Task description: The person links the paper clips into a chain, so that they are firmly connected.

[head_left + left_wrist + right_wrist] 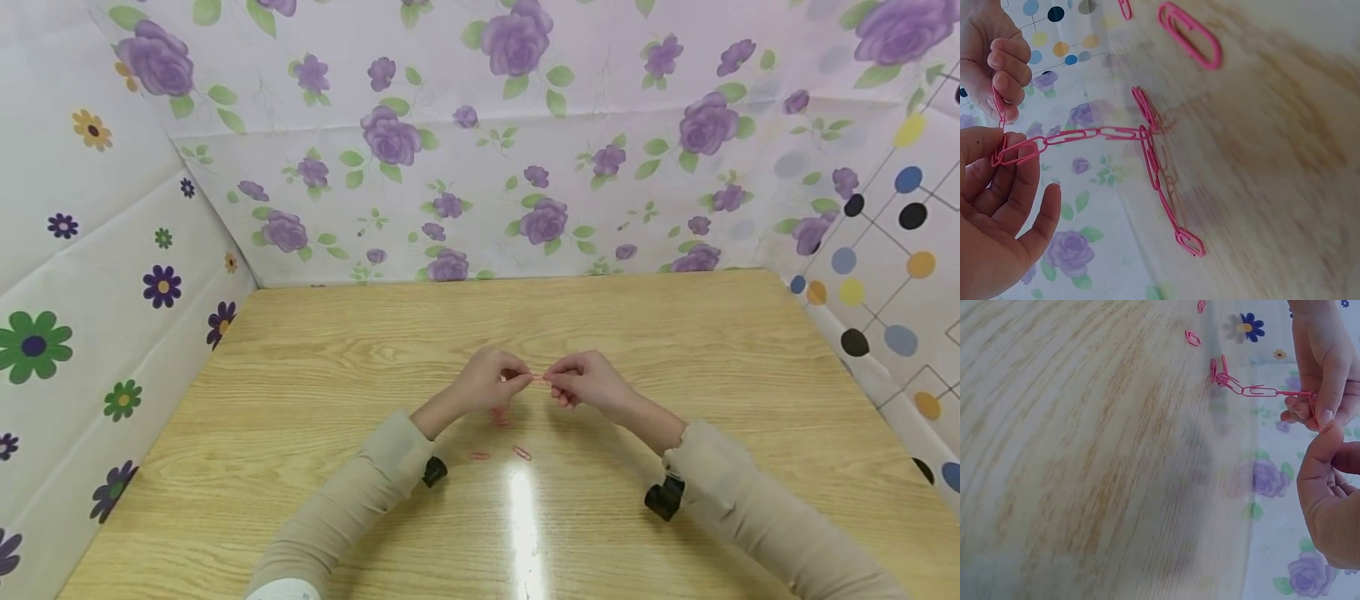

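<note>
Both hands meet above the table, their fingertips close together. My left hand (487,382) pinches the upper end of a chain of linked pink paper clips (1152,164) between thumb and fingers. From there the chain hangs down to the tabletop, where its lower part lies bent in a small heap. My right hand (591,385) pinches a pink paper clip (1000,107) that spans the gap to the left fingertips. In the right wrist view the right fingers hide most of that clip. I cannot tell whether it is hooked into the chain.
Two loose pink paper clips, one on the left (479,456) and one on the right (522,453), lie on the wooden table (337,517) nearer to me. Flower-patterned sheeting (450,167) rises behind the table, with patterned sheets at both sides.
</note>
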